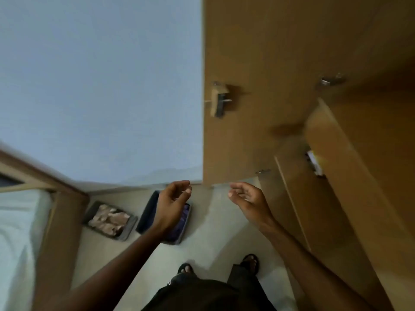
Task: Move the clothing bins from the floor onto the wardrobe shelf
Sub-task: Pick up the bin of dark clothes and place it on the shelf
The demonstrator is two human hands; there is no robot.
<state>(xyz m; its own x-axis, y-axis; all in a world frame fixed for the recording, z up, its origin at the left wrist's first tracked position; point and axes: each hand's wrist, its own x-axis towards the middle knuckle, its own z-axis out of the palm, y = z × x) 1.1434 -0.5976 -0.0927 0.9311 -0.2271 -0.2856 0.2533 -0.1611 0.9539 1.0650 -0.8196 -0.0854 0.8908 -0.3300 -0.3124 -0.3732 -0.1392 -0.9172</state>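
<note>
Head view: looks steeply down at a person standing between a bed and a wardrobe, both arms stretched forward.
Bed [15, 232]: far left, white sheet in a wooden frame.
Grey bin [129, 228]: on the floor just beside the bed frame, open-topped, with pale beige clothes inside.
Blue bin [147, 213]: on the floor just right of the grey bin and near the wall; purple cloth shows inside. Its middle is hidden behind the left arm.
Left hand [171, 199]: fingers loosely curled and holding nothing. It crosses the blue bin in the view, but I judge it to be raised above the bin, not touching.
Floor [208, 232]: pale, with two feet in sandals [250, 261] near the bottom edge.
Right hand [248, 199]: apart from the left, palm turned inward, fingers loosely curled, nothing in it.
Wardrobe [258, 63]: fills the right side in brown wood, with a lock [219, 102] at its left edge and a door [348, 187] swung open. No shelf can be made out here.
Step in hand: reaching for a first bin, as I judge it; neither bin is lifted yet, so both transfers remain.
Next move: bend down, bring both hands to opposite sides of the blue bin, which is nearer the wardrobe, and grip its walls evenly so the clothes stay level. Then lift, turn right past the open door, and find the shelf.
</note>
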